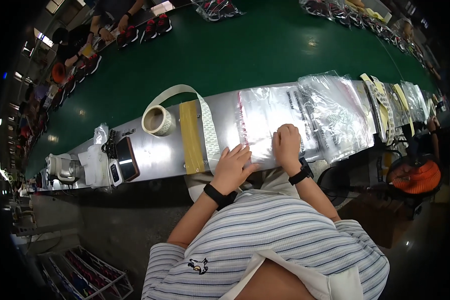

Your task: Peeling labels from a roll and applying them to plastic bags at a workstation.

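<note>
A clear plastic bag with a red-marked left edge lies flat on the metal ledge in front of me. My left hand rests at its near left corner, fingers stretched out and thumb apart. On the near part of the same bag is my right hand, its fingers bent down and close together on the film; the fingertips are partly hidden. Just right of it lies a pile of clear bags. Left of my hands, a roll of white label tape stands with its strip looping over to the ledge's front edge.
A yellow tape strip crosses the ledge. Farther left are a phone and a small white device. Beyond runs a green conveyor belt with dark red-and-black shoes. An orange fan stands at right; other people work across the belt.
</note>
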Demonstrator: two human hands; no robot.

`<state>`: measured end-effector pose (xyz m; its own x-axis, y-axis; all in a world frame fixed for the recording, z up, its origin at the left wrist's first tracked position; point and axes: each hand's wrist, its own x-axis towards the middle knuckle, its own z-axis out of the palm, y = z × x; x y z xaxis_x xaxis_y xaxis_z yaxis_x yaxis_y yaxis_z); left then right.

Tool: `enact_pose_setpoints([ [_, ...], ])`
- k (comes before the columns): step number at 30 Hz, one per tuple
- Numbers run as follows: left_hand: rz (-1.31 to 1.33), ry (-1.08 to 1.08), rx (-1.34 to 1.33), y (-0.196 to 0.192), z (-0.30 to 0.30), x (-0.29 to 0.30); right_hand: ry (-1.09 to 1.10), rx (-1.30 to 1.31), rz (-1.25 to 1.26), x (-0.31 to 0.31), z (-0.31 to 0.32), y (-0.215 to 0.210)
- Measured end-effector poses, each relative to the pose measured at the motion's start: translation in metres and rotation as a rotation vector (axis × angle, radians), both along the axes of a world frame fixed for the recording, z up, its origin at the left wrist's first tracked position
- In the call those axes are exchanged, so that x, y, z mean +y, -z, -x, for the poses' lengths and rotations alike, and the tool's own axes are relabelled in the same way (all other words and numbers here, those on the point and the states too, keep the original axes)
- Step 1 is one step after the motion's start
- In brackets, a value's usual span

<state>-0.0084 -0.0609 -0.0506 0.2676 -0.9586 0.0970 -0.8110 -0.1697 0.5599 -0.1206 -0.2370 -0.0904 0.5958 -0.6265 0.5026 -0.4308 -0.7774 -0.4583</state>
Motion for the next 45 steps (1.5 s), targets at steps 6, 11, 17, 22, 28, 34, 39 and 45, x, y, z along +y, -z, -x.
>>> enact_pose_setpoints([
  [6, 0.240, -0.205, 1.018, -0.031, -0.015, -0.040, -0.095, -0.204, -0.509, -0.016, 0.028, -0.006],
  [11, 0.102, -0.024, 2.035, 0.026, -0.019, -0.107, -0.107, -0.362, -0.880, -0.016, 0.026, -0.008],
  [17, -0.156, -0.121, 1.563, 0.006, -0.009, -0.125, -0.358, -0.472, -1.106, -0.030, 0.047, -0.050],
  [22, -0.110, -0.107, 2.019, 0.007, -0.014, -0.119, -0.513, -0.095, -0.611, -0.013, 0.037, -0.056],
  [28, -0.068, -0.105, 2.124, -0.022, -0.037, -0.068, -0.258, 0.068, -0.151, 0.006, 0.043, -0.048],
  [34, 0.276, -0.231, 2.143, 0.029, -0.048, -0.005, 0.293, -0.743, -0.825, -0.083, 0.089, -0.062],
  [39, 0.343, -0.583, 1.473, 0.003, -0.038, 0.059, 0.881, -0.020, -0.169, -0.143, 0.212, -0.016],
  [45, 0.285, -0.686, -0.081, 0.030, -0.048, 0.056, 0.806, -0.034, -0.069, -0.103, 0.205, -0.023],
])
